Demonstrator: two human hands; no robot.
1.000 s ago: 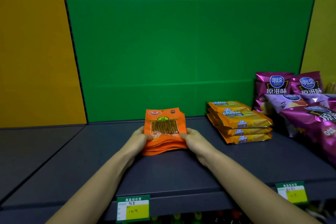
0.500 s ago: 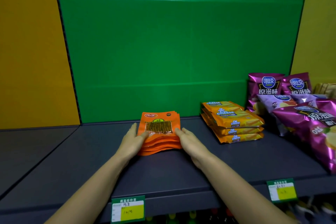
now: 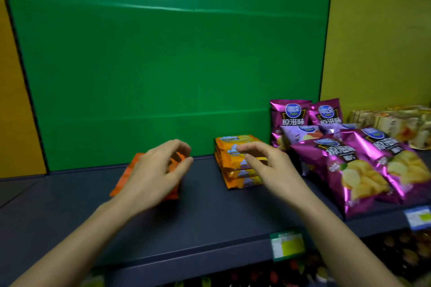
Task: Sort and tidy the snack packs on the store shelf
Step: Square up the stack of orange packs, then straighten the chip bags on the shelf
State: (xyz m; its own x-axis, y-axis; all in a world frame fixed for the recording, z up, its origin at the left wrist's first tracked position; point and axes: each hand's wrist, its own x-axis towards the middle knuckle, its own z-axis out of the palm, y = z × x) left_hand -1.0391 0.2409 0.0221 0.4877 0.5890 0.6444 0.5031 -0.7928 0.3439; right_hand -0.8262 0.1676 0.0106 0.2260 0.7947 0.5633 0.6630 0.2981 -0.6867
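Note:
A stack of orange snack packs (image 3: pixel 126 175) lies flat on the dark shelf (image 3: pixel 205 214), mostly hidden behind my left hand (image 3: pixel 156 175), which hovers over it with curled, parted fingers and holds nothing. To the right sits a stack of yellow-orange cheese cracker packs (image 3: pixel 235 161). My right hand (image 3: pixel 268 165) hangs in front of that stack, fingers spread, empty. Purple chip bags (image 3: pixel 363 165) lean and lie in a loose pile at the right.
Pale wrapped bread packs (image 3: pixel 396 123) stand at the far right. A green back panel (image 3: pixel 163 65) closes the shelf behind. Price tags (image 3: pixel 288 244) hang on the front edge. Lower shelf goods show dimly below.
Both hands have let go of the orange stack and lifted off it. My right hand has shifted right, in front of the cheese cracker packs. The view has swung to the right.

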